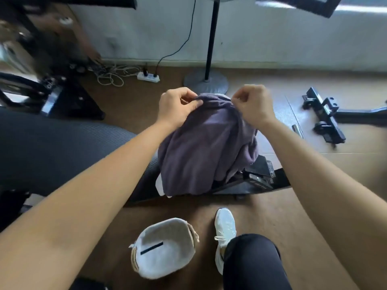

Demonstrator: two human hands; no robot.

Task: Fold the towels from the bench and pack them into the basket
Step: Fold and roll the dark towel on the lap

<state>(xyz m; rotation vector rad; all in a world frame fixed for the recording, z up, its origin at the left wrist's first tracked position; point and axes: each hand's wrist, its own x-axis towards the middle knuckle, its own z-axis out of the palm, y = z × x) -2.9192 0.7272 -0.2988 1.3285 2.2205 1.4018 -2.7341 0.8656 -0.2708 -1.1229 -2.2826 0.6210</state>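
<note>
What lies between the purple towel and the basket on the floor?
Head view: the bench's black base rail just under the towel, then bare brown floor down to the basket.

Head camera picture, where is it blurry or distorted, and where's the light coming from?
Head view: top-left corner is smeared with blur; the towel, pinched by the left hand and right hand, is reasonably sharp; the wide-angle lens stretches the edges; daylight enters from the top right and glares on the floor there.
</note>
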